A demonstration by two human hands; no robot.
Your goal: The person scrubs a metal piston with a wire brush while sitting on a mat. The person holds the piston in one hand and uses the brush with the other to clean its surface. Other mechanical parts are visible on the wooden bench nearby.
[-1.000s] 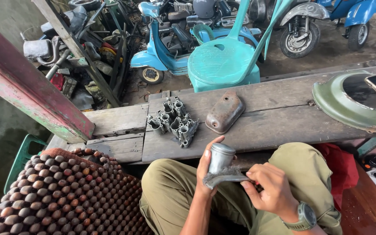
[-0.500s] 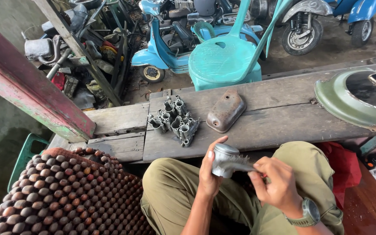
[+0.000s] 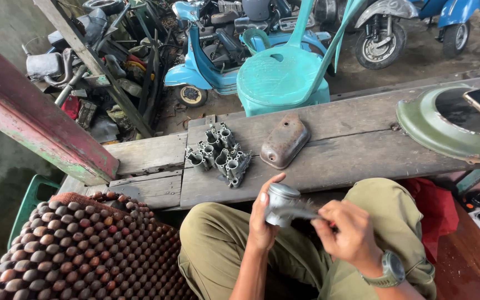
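Your left hand (image 3: 263,219) wraps around a small metal cylinder (image 3: 280,204), dull grey with a smooth domed top and a ringed side; thumb on the near side, fingers curled behind, so the grasp is closed on it. It sits above your lap, between your two hands. Your right hand (image 3: 350,233) is clenched around a thin tool (image 3: 302,211) whose blurred, bristly grey end lies against the cylinder's right side; its handle is hidden in your fist. A watch (image 3: 391,270) bands that wrist.

Just beyond the cylinder runs a weathered wooden plank bench (image 3: 340,150), grain rough and cracked. On it, beyond your left hand, lies a cluster of cast grey metal parts (image 3: 219,151) with tubular ports, and beside that a rusty, rounded oblong cover (image 3: 284,141). Far right of your grasp rests a curved green metal panel (image 3: 423,128). Left of your knee spreads a mat of brown wooden beads (image 3: 79,250).
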